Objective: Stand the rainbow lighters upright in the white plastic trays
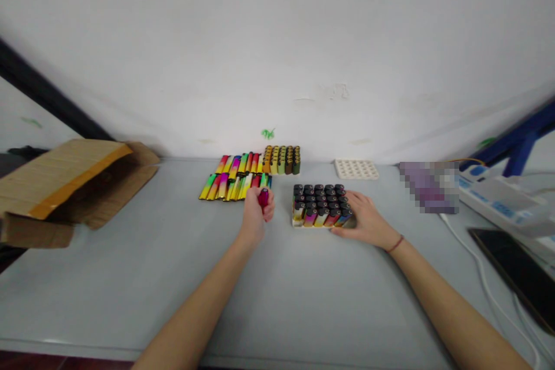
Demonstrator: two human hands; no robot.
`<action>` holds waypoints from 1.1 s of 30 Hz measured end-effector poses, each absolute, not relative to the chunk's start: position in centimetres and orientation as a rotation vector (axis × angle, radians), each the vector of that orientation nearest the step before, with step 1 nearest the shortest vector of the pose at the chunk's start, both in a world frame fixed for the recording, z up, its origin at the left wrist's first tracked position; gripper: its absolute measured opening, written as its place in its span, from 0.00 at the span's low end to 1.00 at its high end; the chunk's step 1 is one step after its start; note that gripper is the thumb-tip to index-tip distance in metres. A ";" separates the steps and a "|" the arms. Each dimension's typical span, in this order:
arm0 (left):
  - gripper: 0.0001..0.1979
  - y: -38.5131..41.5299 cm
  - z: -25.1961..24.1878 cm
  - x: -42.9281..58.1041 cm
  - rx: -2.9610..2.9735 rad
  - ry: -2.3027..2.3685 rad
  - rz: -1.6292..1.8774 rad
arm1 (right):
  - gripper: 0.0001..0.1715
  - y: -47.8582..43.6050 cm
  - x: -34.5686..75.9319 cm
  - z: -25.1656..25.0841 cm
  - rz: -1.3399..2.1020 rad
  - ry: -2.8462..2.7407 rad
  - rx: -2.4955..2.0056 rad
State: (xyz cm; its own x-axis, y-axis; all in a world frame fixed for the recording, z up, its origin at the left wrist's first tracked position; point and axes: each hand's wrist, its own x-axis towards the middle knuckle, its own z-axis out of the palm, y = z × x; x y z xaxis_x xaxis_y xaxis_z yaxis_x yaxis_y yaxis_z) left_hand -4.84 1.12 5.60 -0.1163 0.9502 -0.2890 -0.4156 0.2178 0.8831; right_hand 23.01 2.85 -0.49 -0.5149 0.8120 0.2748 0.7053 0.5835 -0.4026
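My left hand [256, 214] is closed round a magenta lighter casing [263, 197]; only its rounded end shows above the fingers. Right of it, a block of black-topped lighters [321, 202] stands upright in rows in a white tray [299, 224]. My right hand [364, 221] grips the right side of this tray, thumb at the front corner and fingers behind. Shiny rainbow-coloured lighter casings [234, 187] lie in two rows just beyond my left hand. Behind them, gold-topped casings [281, 161] stand upright in a block.
A white tray with holes [356, 169] lies near the wall. An open cardboard box [73, 179] sits at the left. To the right are a partly blurred purple item [422, 185], white power strips [498, 202], a black phone [515, 272] and a white cable [479, 266].
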 end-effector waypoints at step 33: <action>0.19 0.9 6.1 -5.0 0.961 0.996 1.214 | 0.44 2.8 23.0 -0.5 0.331 -2.393 -1.237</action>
State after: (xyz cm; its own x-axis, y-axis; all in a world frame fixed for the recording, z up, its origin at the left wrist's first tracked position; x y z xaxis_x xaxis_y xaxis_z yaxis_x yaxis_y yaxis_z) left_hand -5.04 0.93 6.11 0.0781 0.9933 -0.0850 -0.2777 0.1036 0.9551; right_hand 23.02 2.82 -0.46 -0.5130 0.8181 0.2597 0.7169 0.5748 -0.3945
